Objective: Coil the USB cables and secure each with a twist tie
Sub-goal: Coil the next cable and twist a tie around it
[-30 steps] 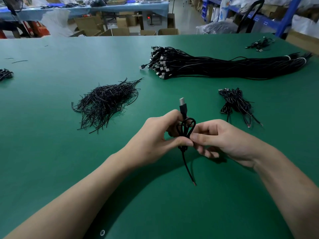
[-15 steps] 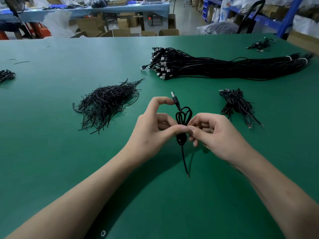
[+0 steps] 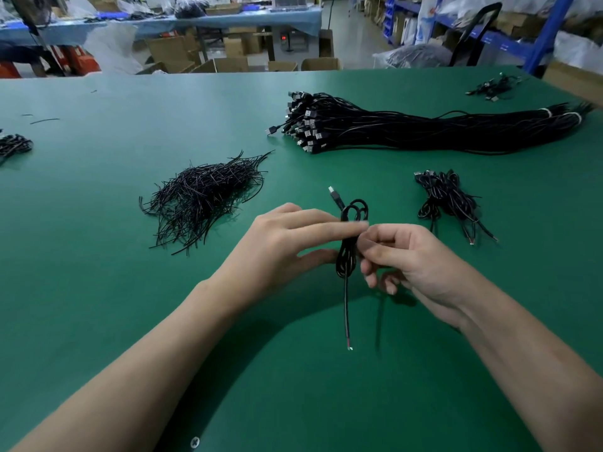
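Here the left hand (image 3: 280,246), fingers nearly straight, and the curled right hand (image 3: 411,259) pinch a thin, glossy black coiled cable (image 3: 345,256) above the green table (image 3: 98,288).

Beyond green table (image 3: 98,288): cardboard boxes (image 3: 168,50), blue shelving (image 3: 541,37).

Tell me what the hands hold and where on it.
One coiled USB cable, held at the coil's middle: the left hand pinches it from one side, the right hand from the other. Plug up, bare end hanging.
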Demonstrator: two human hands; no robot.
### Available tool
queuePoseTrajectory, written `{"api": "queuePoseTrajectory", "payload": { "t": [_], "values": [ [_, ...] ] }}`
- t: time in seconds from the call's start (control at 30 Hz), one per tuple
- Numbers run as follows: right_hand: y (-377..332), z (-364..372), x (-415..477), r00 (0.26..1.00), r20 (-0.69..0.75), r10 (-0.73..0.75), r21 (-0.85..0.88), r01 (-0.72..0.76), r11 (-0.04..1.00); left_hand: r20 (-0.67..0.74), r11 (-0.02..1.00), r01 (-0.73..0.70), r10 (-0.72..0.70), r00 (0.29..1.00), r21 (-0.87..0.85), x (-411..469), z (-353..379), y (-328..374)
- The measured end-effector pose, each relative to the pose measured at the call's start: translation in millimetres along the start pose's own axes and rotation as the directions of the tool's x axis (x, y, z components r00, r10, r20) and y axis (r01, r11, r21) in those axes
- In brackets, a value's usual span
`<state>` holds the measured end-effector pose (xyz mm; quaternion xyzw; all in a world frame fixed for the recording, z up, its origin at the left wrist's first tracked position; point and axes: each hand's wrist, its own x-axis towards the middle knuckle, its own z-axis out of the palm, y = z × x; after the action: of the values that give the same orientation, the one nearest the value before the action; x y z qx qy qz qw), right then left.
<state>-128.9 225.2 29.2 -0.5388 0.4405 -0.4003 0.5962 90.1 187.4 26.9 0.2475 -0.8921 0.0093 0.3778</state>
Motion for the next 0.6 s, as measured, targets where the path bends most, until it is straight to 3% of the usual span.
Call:
{"api": "queuePoseTrajectory", "payload": {
  "t": [0.1, 0.23, 0.33, 0.47, 0.6],
  "values": [
    [4, 2, 1, 0.999, -0.006, -0.053, -0.072, 0.052, 0.996, -0.023, 0.996, -0.048, 0.05, 0.998, 0.079, 2, 1, -5],
    [6, 8, 4, 0.974, -0.082, -0.212, -0.207, 0.191, 0.959, -0.141, 0.99, 0.131, -0.136, 0.981, -0.046, 5, 4, 3],
    [7, 10, 3, 0.92, -0.127, -0.371, -0.422, 0.288, 0.859, -0.105, 0.939, 0.26, -0.289, 0.952, -0.224, 3, 7, 11],
    [5, 15, -1, 0.79, -0.091, -0.606, -0.67, 0.402, 0.625, 0.021, 0.758, 0.472, -0.519, 0.855, -0.451, 4, 11, 18],
    [3, 15, -1, 0.668, 0.043, -0.743, -0.833, 0.434, 0.343, 0.135, 0.465, 0.533, -0.65, 0.747, -0.707, 7, 14, 21]
  ]
}}
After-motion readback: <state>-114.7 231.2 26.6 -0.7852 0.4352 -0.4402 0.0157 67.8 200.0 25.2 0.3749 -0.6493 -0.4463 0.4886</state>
